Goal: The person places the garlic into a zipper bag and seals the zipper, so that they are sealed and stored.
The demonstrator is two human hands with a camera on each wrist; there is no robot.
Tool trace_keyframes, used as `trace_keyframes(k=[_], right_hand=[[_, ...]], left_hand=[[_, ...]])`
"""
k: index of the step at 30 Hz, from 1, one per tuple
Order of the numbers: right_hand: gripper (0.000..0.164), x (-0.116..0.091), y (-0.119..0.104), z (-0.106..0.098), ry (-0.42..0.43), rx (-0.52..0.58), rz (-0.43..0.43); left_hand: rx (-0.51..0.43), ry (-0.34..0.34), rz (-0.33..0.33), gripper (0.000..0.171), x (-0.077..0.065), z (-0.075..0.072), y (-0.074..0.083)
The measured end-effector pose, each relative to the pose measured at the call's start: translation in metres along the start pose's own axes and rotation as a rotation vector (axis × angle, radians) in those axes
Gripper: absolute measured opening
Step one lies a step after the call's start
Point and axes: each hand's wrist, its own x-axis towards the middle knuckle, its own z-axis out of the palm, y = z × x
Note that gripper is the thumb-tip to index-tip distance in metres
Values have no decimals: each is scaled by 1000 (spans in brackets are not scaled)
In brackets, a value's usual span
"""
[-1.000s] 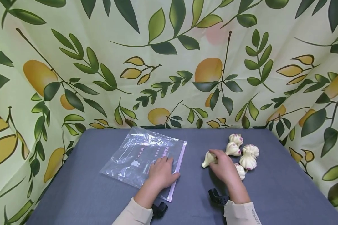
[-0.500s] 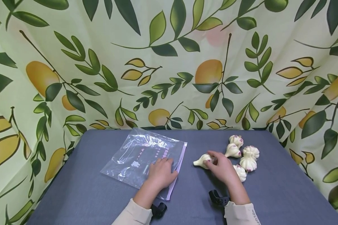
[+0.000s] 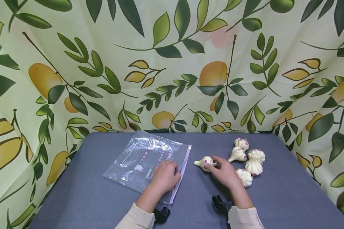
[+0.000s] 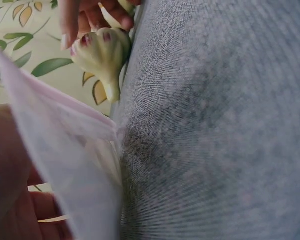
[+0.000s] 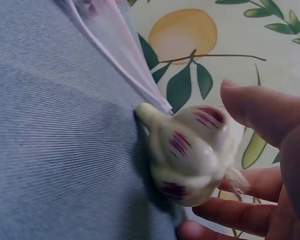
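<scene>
In the head view my left hand (image 3: 164, 175) lies on the pink-zip side of a clear plastic zip bag (image 3: 126, 159), fingers bent and thumb drawn in against its edge. The left wrist view shows the bag's pink zip edge (image 4: 75, 100) standing up in front of that hand. To the right, my right hand (image 3: 225, 171) is at a garlic bulb (image 3: 204, 163) lying on its side, stalk toward the bag. Its fingers (image 5: 240, 215) touch the bulb's right side, and the thumb sits slightly off it in the right wrist view.
Several more garlic bulbs (image 3: 254, 162) are grouped right of the right hand. A grey-blue cloth (image 3: 83, 190) covers the table. Behind it hangs a leaf-and-fruit patterned curtain (image 3: 172, 63). Each wrist wears a black camera mount (image 3: 221, 203).
My right hand has brought the garlic bulb leftward from the group toward the bag, and its grip has loosened. The left thumb has pulled in from outstretched to bent. The bag stays put.
</scene>
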Motion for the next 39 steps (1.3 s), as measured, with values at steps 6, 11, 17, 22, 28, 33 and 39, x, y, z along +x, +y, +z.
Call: trace_keyframes(k=[6,11,17,22,28,33,39], right_hand=[[70,0,2,7,-6,33,3],[73,0,0,8,-8,61,-21],[72,0,-1,9,-16,60,-32],[67,-1,-1,9,-6,79,-30],[63,-1,-1,12,20,89,-74],[64,-1,-3,17,33,87,-199],[67,-3,-11,24,5,57,-301]], left_hand=[[-4,3,17,10,-1,0,0],[-9,16,24,16,-1,0,0],[-34,32,19,20,0,3,-2],[-67,38,25,18,1,5,-4],[-114,47,65,18,2,7,-4],[-153,48,81,17,3,7,-3],[-165,37,108,16,3,7,-2]])
